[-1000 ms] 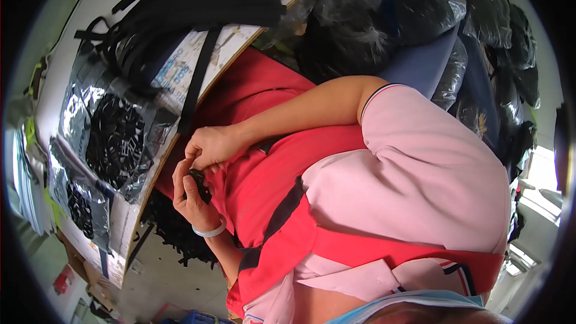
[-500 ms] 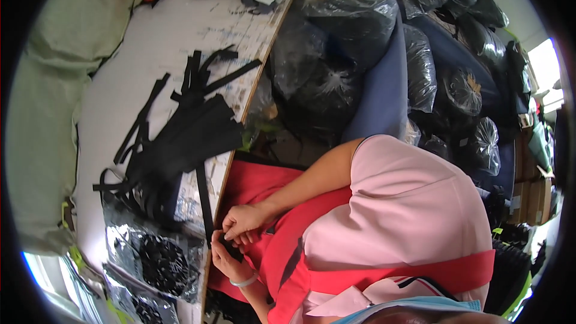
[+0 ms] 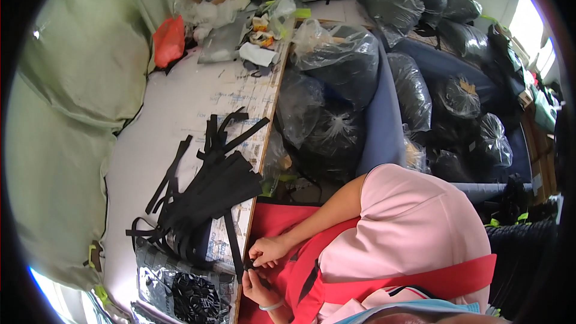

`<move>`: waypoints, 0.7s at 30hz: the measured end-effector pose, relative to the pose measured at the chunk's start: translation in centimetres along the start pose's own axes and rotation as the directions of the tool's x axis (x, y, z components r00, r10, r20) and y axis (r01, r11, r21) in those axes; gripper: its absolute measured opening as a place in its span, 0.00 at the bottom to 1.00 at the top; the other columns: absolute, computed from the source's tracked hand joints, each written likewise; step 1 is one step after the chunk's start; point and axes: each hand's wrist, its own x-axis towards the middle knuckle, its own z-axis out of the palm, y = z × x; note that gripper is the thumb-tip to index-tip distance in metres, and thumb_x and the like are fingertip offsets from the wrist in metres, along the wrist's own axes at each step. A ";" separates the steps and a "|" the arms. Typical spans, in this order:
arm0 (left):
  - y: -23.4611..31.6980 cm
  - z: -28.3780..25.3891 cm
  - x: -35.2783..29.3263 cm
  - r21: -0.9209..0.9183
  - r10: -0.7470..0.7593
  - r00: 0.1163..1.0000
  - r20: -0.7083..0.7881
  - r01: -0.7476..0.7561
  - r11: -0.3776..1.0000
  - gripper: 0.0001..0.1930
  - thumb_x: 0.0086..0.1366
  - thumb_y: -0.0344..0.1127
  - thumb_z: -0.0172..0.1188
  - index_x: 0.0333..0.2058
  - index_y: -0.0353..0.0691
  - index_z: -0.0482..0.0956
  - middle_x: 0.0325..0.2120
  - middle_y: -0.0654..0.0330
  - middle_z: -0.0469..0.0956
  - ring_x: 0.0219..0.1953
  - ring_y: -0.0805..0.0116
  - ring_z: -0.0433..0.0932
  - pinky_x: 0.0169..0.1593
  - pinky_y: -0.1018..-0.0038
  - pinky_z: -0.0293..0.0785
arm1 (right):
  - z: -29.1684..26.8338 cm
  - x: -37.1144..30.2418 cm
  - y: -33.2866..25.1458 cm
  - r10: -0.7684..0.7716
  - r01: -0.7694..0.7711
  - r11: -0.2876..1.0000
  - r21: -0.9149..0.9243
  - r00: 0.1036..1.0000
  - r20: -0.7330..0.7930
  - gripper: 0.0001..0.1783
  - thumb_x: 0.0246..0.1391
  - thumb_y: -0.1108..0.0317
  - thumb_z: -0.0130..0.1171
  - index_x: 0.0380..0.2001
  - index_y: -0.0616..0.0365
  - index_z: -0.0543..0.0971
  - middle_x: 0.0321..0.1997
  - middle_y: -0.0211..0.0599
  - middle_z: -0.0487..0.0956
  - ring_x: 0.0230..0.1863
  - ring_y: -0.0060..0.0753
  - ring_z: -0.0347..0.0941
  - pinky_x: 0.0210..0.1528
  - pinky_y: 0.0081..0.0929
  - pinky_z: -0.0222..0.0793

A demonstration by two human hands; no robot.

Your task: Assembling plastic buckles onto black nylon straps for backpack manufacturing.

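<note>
In front of my red apron, at the table's edge, my two hands are close together. My left hand point(image 3: 259, 291), with a pale bracelet at its wrist, pinches the lower end of a black webbing strap point(image 3: 234, 243). Just above it, my right hand point(image 3: 268, 252) has its fingers closed at a small dark piece by the strap's end, mostly hidden. The strap runs up to a pile of black straps point(image 3: 210, 189) on the table. Below the pile lies a clear plastic bag point(image 3: 150, 264) with many small black plastic parts point(image 3: 195, 297).
The white table point(image 3: 174, 99) has a worn wooden edge. At its far end are a red bag point(image 3: 168, 42), a white cloth point(image 3: 258, 54) and loose scraps. Filled plastic bags point(image 3: 339, 63) crowd beside a blue bin wall point(image 3: 384, 108). A greenish curtain point(image 3: 60, 144) hangs left.
The view has shifted, so the table and hands appear lower and farther right. My hands remain together at the strap's end, with the right fingers drawn closer to the left.
</note>
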 end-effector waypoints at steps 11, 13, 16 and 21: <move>-0.6 -0.1 0.4 0.138 -0.018 0.999 0.037 0.013 0.990 0.10 0.67 0.36 0.55 0.38 0.34 0.77 0.19 0.68 0.72 0.17 0.82 0.65 0.18 0.85 0.55 | -0.6 -1.6 -0.9 0.008 -0.023 0.982 -0.187 0.997 -0.081 0.09 0.55 0.68 0.54 0.27 0.64 0.73 0.20 0.38 0.78 0.18 0.32 0.77 0.17 0.28 0.73; -0.5 -0.1 0.5 0.157 0.001 0.995 0.099 -0.016 0.987 0.11 0.67 0.38 0.55 0.39 0.35 0.77 0.20 0.68 0.72 0.18 0.82 0.65 0.19 0.84 0.56 | -0.7 -2.1 -1.4 0.001 -0.020 0.981 -0.192 0.995 -0.098 0.10 0.56 0.68 0.54 0.27 0.65 0.73 0.20 0.38 0.78 0.18 0.32 0.77 0.17 0.29 0.73; -0.1 0.3 0.1 -0.026 -0.021 0.977 0.213 0.027 0.999 0.13 0.68 0.40 0.54 0.42 0.36 0.75 0.22 0.68 0.72 0.19 0.83 0.65 0.19 0.84 0.56 | -1.2 -2.6 -1.8 -0.002 -0.015 0.989 -0.148 0.994 -0.114 0.11 0.57 0.66 0.53 0.28 0.65 0.72 0.21 0.39 0.78 0.19 0.33 0.77 0.17 0.29 0.74; 0.6 0.3 -0.4 -0.015 -0.028 0.962 0.270 0.033 0.999 0.13 0.68 0.38 0.52 0.45 0.35 0.73 0.23 0.68 0.71 0.20 0.83 0.64 0.20 0.85 0.54 | -1.6 -1.9 -1.6 0.052 -0.052 0.996 -0.074 0.999 0.003 0.14 0.62 0.61 0.48 0.34 0.62 0.73 0.25 0.38 0.79 0.23 0.31 0.79 0.21 0.26 0.74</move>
